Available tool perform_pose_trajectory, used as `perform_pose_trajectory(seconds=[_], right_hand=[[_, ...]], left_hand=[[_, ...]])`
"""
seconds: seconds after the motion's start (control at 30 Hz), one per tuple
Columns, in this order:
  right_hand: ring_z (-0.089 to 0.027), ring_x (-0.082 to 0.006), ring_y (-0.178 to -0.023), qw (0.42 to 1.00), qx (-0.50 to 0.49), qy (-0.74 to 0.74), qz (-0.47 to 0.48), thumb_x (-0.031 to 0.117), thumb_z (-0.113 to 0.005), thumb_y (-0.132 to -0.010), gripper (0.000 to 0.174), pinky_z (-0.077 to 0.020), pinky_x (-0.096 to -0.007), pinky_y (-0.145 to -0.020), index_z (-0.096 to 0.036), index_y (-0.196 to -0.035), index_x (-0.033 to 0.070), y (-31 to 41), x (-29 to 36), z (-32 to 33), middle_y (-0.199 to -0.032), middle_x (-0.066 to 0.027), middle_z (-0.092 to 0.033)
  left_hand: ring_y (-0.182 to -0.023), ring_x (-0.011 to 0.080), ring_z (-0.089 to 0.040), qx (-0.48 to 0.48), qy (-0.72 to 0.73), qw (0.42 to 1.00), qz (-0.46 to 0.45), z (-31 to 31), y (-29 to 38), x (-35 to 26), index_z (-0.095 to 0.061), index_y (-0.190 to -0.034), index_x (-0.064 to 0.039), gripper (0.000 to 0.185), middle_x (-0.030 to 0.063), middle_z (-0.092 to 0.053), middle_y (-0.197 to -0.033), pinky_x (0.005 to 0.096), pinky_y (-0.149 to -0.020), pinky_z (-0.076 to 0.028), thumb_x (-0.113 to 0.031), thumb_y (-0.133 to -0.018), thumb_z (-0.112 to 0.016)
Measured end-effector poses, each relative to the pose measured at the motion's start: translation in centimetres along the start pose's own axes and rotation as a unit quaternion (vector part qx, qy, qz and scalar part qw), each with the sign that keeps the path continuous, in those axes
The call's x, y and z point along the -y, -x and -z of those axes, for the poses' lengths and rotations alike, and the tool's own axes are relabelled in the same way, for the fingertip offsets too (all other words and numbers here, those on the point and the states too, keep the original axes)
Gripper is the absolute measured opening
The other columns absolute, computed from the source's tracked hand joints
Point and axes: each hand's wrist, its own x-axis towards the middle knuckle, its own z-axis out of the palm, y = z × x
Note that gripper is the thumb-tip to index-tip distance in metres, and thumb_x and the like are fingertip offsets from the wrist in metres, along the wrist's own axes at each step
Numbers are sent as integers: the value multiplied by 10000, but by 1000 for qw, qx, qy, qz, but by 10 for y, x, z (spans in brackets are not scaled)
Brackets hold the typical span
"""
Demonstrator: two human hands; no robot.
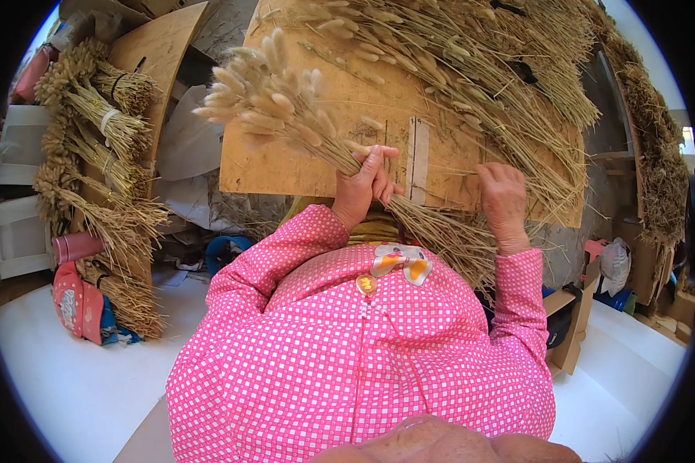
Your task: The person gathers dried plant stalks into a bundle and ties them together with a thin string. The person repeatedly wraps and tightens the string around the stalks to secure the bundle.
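Note:
My left hand (pixel 366 184) is closed around a bunch of dried bunny-tail grass (pixel 278 110). The fluffy heads fan out to the upper left above the table, while the cut stems (pixel 446 228) slant down to the right past the table's near edge, in front of my body. To the right, my right hand (pixel 503 197) is curled with its knuckles up over the wooden table board (pixel 324 173). A thin dried stem (pixel 454 172) runs leftward from its pinched fingertips. Beyond that hand lies a loose spread of dried grass (pixel 469 110).
Tied bundles of dried grass (pixel 107 121) lie on a side board at left, near a pink cylindrical flask (pixel 80 247) and a red cap (pixel 75 304). A white strip (pixel 418 156) with markings is on the table. An open cardboard box (pixel 576 330) stands at right.

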Motion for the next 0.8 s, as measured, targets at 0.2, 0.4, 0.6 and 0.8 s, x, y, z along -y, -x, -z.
perform_pose_trajectory(seconds=[0.2, 0.4, 0.6, 0.8], right_hand=[[-564, -268, -1210, 974, 29, 161, -159, 54, -669, -833, 346, -412, -425, -1021, -699, -1174, 105, 26, -31, 17, -1261, -69, -642], [-564, -274, -1222, 998, 36, 10, -55, 92, -709, -847, 417, -423, -417, -1016, -654, -1259, 125, 0, 11, 24, -1287, -71, -633], [-712, -284, -885, 972, 25, -232, -11, 130, -705, -899, 325, -556, -347, -728, -669, -1220, 93, -25, 34, 24, -1036, -114, -728], [-744, -273, -786, 961, -29, -272, -30, 132, -679, -934, 318, -570, -356, -629, -691, -1249, 93, -24, 66, 35, -931, -137, -752]], left_hand=[[-445, 121, -457, -8, 2, 1000, 0, -2, -1, 1, -643, -1138, 8, 368, -9, -389, -521, 377, -608, -583, -301, -1101, -447], [-447, 120, -455, -7, -6, 1000, -7, -1, 0, 0, -636, -1158, 14, 382, -13, -381, -526, 375, -621, -583, -317, -1100, -452], [-466, 118, -471, 10, 11, 1000, 4, 2, 0, 1, -594, -1221, 14, 389, -17, -392, -541, 374, -643, -584, -336, -1088, -489], [-500, 122, -532, 65, 74, 995, -15, 10, -3, 7, -562, -1264, 24, 421, -15, -472, -586, 368, -660, -597, -295, -1006, -658]])
